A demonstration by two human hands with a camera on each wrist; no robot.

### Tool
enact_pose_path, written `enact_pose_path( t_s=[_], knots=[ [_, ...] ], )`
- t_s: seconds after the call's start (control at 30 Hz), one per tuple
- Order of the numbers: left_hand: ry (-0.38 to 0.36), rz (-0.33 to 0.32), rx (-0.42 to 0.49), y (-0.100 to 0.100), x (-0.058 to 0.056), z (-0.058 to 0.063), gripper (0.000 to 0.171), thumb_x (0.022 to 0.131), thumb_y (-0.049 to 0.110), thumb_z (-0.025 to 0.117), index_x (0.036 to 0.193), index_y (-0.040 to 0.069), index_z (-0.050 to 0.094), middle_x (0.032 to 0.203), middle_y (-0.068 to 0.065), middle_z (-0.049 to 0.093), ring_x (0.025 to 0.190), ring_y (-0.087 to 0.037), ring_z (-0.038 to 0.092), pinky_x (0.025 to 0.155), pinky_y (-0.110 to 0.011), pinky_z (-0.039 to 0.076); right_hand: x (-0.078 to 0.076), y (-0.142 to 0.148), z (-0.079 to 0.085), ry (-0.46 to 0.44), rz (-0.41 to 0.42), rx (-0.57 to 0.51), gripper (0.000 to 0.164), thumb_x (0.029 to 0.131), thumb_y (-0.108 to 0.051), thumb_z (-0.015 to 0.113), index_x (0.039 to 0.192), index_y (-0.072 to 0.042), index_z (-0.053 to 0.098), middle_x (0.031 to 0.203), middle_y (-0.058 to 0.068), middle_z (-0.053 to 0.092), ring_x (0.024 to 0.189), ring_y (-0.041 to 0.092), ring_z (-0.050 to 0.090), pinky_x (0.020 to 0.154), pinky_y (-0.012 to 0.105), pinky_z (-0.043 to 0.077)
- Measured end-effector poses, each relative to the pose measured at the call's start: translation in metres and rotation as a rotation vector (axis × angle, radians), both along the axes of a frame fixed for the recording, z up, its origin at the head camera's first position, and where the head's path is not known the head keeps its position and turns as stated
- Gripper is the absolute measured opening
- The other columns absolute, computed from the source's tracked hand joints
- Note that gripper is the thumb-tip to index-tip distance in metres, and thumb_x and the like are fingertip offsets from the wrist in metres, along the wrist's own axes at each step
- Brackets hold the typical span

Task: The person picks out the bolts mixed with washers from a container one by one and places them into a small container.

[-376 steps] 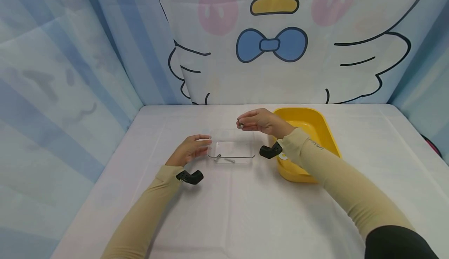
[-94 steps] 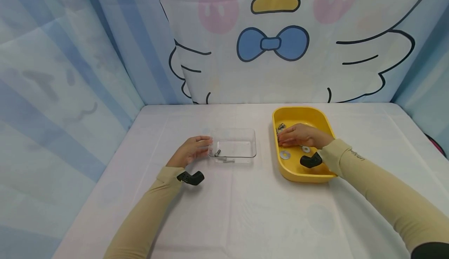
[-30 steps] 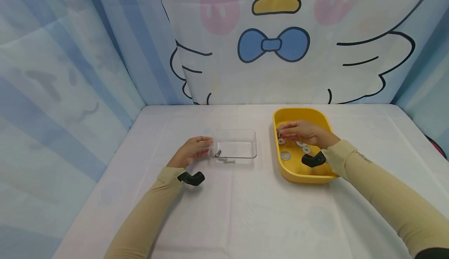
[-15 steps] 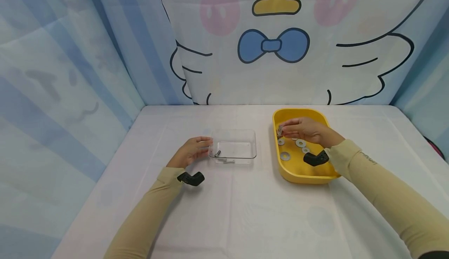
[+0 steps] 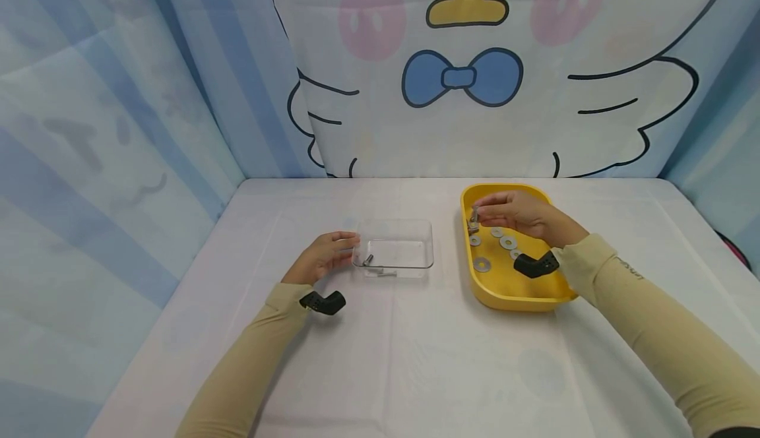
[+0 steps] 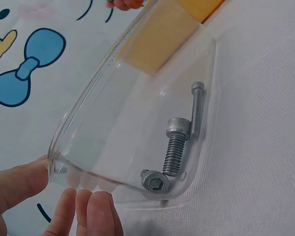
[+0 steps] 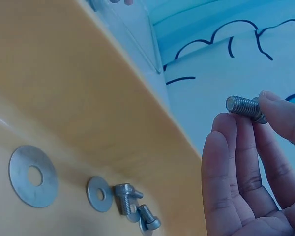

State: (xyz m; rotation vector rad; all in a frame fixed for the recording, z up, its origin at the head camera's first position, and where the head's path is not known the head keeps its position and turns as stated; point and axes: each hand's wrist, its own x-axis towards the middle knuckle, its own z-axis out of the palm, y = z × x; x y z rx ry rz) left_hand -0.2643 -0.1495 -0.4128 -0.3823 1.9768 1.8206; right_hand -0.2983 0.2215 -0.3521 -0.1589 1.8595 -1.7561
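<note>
A clear plastic box [image 5: 402, 248] stands on the white table. My left hand [image 5: 322, 256] holds its left end, with thumb and fingers against the rim and end wall. Inside, the left wrist view shows a thick socket-head bolt [image 6: 174, 147], a thin bolt [image 6: 196, 109] and a third bolt head [image 6: 155, 182]. My right hand [image 5: 528, 217], raised above the left side of the yellow tray [image 5: 516, 303], pinches a threaded bolt [image 7: 243, 106] between thumb and fingers. The bolt's head end is hidden by the fingertips.
In the yellow tray lie several washers, among them a large washer [image 7: 33, 176] and a smaller washer [image 7: 99, 194]. More bolts [image 7: 125, 197] are clustered near its left wall. A printed curtain [image 5: 463, 134] hangs behind the table's far edge.
My right hand went from above the clear box back into the yellow tray, then rose slightly with a bolt in its fingers. My left hand has stayed at the clear box.
</note>
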Motion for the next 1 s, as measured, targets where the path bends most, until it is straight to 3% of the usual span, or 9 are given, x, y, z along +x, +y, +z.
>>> enact_pose_path(
  t_s=[0.3, 0.43, 0.6, 0.73, 1.0],
  knots=[
    [0.008, -0.012, -0.002, 0.000, -0.001, -0.001, 0.046, 0.093, 0.012, 0.059, 0.135, 0.002, 0.047, 0.137, -0.012, 0.049, 0.089, -0.007, 0.056, 0.072, -0.015, 0.050, 0.003, -0.010, 0.006, 0.085, 0.033, 0.045, 0.014, 0.094, -0.011, 0.057, 0.093, -0.020, 0.067, 0.093, -0.008, 0.065, 0.088, 0.006, 0.063, 0.087, 0.022, 0.053],
    [0.005, -0.012, -0.009, 0.000, 0.000, 0.000, 0.045, 0.093, 0.012, 0.059, 0.135, 0.003, 0.047, 0.138, -0.012, 0.048, 0.094, -0.009, 0.055, 0.074, -0.016, 0.050, 0.002, -0.016, 0.009, 0.104, 0.041, 0.054, 0.012, 0.093, -0.012, 0.058, 0.102, -0.013, 0.066, 0.095, -0.007, 0.065, 0.090, 0.006, 0.063, 0.090, 0.024, 0.052],
    [0.004, -0.008, -0.003, 0.000, 0.001, 0.002, 0.045, 0.093, 0.012, 0.059, 0.135, 0.002, 0.047, 0.138, -0.012, 0.048, 0.093, -0.008, 0.055, 0.075, -0.016, 0.050, 0.003, -0.025, 0.012, 0.118, 0.032, 0.079, 0.030, 0.093, -0.013, 0.059, 0.120, 0.000, 0.056, 0.100, -0.006, 0.065, 0.095, 0.009, 0.063, 0.092, 0.025, 0.051],
    [0.004, -0.003, 0.004, 0.000, 0.001, 0.002, 0.045, 0.093, 0.011, 0.059, 0.135, 0.002, 0.047, 0.137, -0.012, 0.049, 0.090, -0.007, 0.055, 0.073, -0.015, 0.050, 0.003, -0.034, 0.014, 0.111, 0.035, 0.097, 0.038, 0.093, -0.015, 0.059, 0.125, 0.004, 0.051, 0.103, -0.005, 0.064, 0.096, 0.010, 0.063, 0.094, 0.026, 0.050],
    [0.005, 0.003, 0.002, 0.000, 0.000, -0.001, 0.045, 0.093, 0.011, 0.059, 0.135, 0.001, 0.047, 0.136, -0.012, 0.050, 0.093, -0.008, 0.056, 0.075, -0.016, 0.050, 0.000, -0.052, 0.014, 0.140, 0.057, 0.072, 0.019, 0.092, -0.009, 0.059, 0.110, -0.004, 0.062, 0.098, -0.004, 0.066, 0.093, 0.011, 0.064, 0.090, 0.026, 0.052]
  ],
)
